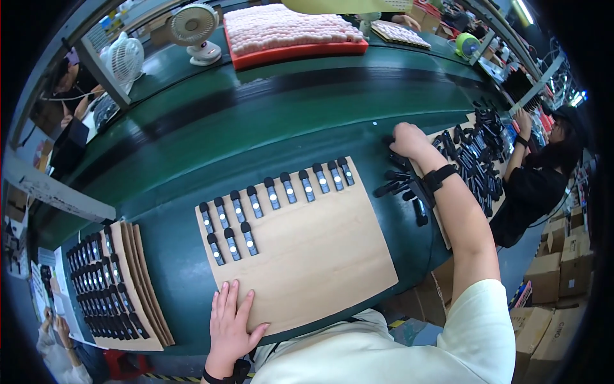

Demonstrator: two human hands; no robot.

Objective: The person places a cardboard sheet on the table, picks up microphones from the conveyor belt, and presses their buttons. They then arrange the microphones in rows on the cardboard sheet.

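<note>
My left hand (231, 320) lies flat with fingers spread on the near left corner of a brown cardboard sheet (320, 256). On that sheet, small black clip-on microphones with foam caps stand in a long far row (272, 193) and a shorter second row (231, 243) at the left. Each shows a pale round dot. Out to the right, my right hand (412, 141) is closed on a small black microphone (398, 156), partly hidden by the fingers. Below it, several loose microphones (400, 182) lie at the edge of a heaped pile (473, 153).
At the left, a stack of cardboard sheets (150, 288) bears rows of microphones (96, 275). Beyond lies a green conveyor belt (256, 109) with a red tray (300, 54) of pale pink pieces and a fan (195, 29). A co-worker (543, 160) stands right of the pile.
</note>
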